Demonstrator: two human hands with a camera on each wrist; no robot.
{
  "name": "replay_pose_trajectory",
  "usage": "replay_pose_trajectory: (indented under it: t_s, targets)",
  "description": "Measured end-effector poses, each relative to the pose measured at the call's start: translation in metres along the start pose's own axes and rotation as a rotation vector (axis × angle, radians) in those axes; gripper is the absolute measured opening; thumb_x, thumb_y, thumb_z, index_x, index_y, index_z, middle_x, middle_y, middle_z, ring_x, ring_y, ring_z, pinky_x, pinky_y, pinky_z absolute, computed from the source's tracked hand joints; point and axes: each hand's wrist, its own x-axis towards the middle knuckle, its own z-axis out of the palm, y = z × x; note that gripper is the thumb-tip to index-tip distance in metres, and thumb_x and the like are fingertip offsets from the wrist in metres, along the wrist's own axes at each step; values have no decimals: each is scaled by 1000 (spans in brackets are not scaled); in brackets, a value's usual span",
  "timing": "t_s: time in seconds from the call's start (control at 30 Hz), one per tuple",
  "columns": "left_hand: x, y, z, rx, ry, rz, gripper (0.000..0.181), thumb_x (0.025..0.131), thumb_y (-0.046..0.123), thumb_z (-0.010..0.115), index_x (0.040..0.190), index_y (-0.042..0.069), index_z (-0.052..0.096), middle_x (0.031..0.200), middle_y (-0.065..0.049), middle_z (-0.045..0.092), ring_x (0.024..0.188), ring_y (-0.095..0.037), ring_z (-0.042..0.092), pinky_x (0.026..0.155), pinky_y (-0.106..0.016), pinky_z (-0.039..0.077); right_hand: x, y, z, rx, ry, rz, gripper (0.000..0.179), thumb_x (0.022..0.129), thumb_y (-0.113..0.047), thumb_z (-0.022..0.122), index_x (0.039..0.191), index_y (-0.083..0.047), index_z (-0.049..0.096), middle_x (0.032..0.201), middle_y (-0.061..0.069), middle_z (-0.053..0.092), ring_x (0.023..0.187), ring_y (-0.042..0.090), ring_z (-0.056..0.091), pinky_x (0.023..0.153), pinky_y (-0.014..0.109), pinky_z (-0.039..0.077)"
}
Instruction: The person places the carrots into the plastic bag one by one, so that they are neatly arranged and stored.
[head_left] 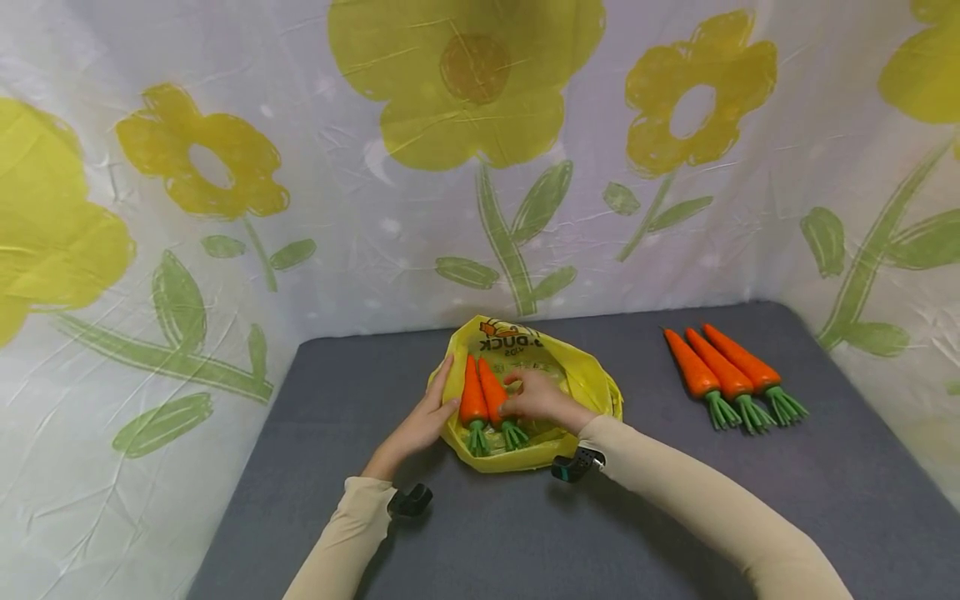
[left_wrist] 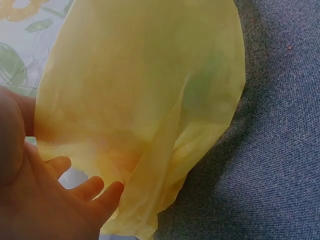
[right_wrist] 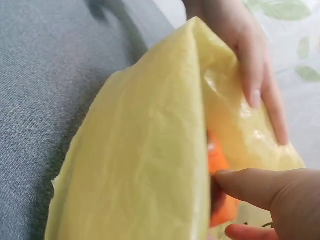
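Observation:
A yellow plastic bag (head_left: 592, 375) lies on its side with its mouth spread open. Inside it, two orange toy carrots (head_left: 471, 400) with green tops lie side by side. My left hand (head_left: 426, 417) holds the bag's left edge, thumb on the inner side and fingers along the outside; the left wrist view shows those fingers against the thin yellow film (left_wrist: 140, 90). Reaching into the bag, my right hand (head_left: 543, 400) pinches the right-hand carrot (head_left: 491, 390) at its side. In the right wrist view, a fold of the bag hides part of that carrot (right_wrist: 227, 212).
Three more carrots (head_left: 723, 367) lie in a row on the grey table (head_left: 675, 483) at the right, green tops toward me. Behind the table hangs a pale curtain (head_left: 322, 250) with yellow flowers. Each wrist wears a black strap device (head_left: 576, 465).

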Motion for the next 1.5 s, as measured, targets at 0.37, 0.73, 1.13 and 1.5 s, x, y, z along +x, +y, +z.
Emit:
replay_pose_trajectory:
  t_s: [0.37, 0.73, 1.13, 1.5]
  targets:
    - [0, 0, 1, -2, -18, -21, 70, 105, 4, 38, 158, 1, -7, 167, -18, -7, 155, -36, -6, 124, -57, 3, 3, -6, 6, -64, 10, 28, 58, 80, -21, 82, 131, -3, 59, 96, 12, 69, 66, 17, 65, 61, 29, 55]
    - [-1, -2, 4, -17, 12, 4, 69, 105, 3, 40, 158, -1, -4, 167, -20, -5, 155, -37, -4, 124, -59, 4, 7, -4, 2, 27, -29, 22, 55, 86, -18, 76, 135, -4, 56, 79, 6, 66, 68, 23, 66, 66, 36, 57]
    - [11, -31, 9, 5, 49, 5, 71, 105, 7, 41, 160, 10, -5, 168, -14, -3, 155, -35, -3, 124, -59, 5, 7, -2, -1, 25, -23, 17, 51, 86, -20, 75, 131, -3, 59, 73, 5, 66, 68, 21, 66, 66, 34, 57]
    - [12, -36, 9, -22, 48, 3, 73, 105, 9, 42, 161, 17, -5, 169, -11, -2, 156, -32, -2, 124, -59, 6, 10, 2, 2, 54, -15, 10, 49, 87, -20, 75, 130, -2, 60, 77, 7, 68, 65, 17, 64, 65, 32, 57]
